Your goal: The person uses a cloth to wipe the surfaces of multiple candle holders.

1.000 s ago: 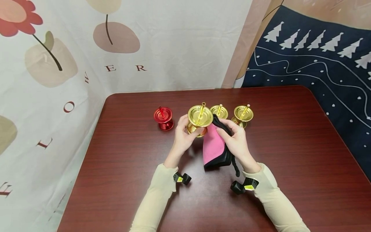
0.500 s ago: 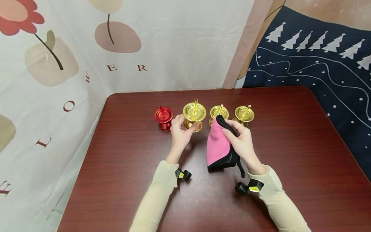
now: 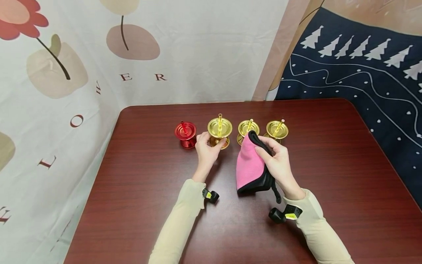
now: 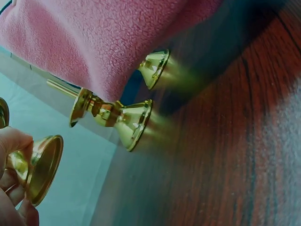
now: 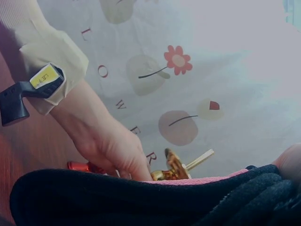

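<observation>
Between the thumb and fingers of my left hand (image 3: pixel 207 152) is a gold candle holder (image 3: pixel 219 127), gripped around its stem and nearly upright. In the left wrist view its flared base (image 4: pixel 47 169) shows below the fingers, off the tabletop. My right hand (image 3: pixel 280 161) pinches a folded cloth (image 3: pixel 249 165), fuzzy pink on one side, with black edging and a black loop hanging down. The cloth partly covers a second gold holder (image 3: pixel 248 127). A third gold holder (image 3: pixel 277 129) stands just behind my right hand, its foot partly hidden.
To the left of my left hand, a red candle holder (image 3: pixel 185 132) stands in the same row. The dark red-brown wooden table (image 3: pixel 148 205) ends in front of a pale printed curtain (image 3: pixel 211 51). A navy tree-print cloth (image 3: pixel 356 84) hangs at right.
The left hand has carried its gold candle holder left, away from the cloth and into line with the others. The right hand and cloth have shifted slightly right.
</observation>
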A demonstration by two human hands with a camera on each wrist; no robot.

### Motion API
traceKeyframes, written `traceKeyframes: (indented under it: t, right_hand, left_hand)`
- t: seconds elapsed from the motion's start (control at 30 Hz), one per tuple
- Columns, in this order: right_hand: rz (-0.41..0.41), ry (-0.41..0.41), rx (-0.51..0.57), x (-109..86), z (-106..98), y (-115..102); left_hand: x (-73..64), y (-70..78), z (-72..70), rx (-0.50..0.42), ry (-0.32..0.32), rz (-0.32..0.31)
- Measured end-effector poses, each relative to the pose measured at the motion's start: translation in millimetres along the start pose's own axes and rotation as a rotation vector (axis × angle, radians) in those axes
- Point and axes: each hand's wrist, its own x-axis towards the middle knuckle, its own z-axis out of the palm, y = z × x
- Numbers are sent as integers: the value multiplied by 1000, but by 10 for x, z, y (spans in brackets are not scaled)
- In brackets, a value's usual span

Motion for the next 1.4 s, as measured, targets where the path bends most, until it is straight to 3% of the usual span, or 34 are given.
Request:
traceKeyframes:
  t: [0.23,0.47,0.67,0.9,1.23,1.4]
  right_hand:
    - [-7,1,6,0,3,-9]
    - [5,1,1,-2,-12,-15]
    - [5,-8,2,1,-29,-2]
    - [24,13,19,-5,-23,-5]
    - [60,43,65,5,-12,3]
    - [93,64,108,15,-8,5]
  left_hand:
    - [1,-33,19,32,-22,-44]
    - [5,-93,63,108,-65,-140]
    - [24,-146,120,120,-85,-157]
    - [36,-173,170,129,-110,-227]
    - [32,-222,205,142,-98,-211]
    - [25,-252,223,143,-97,-241]
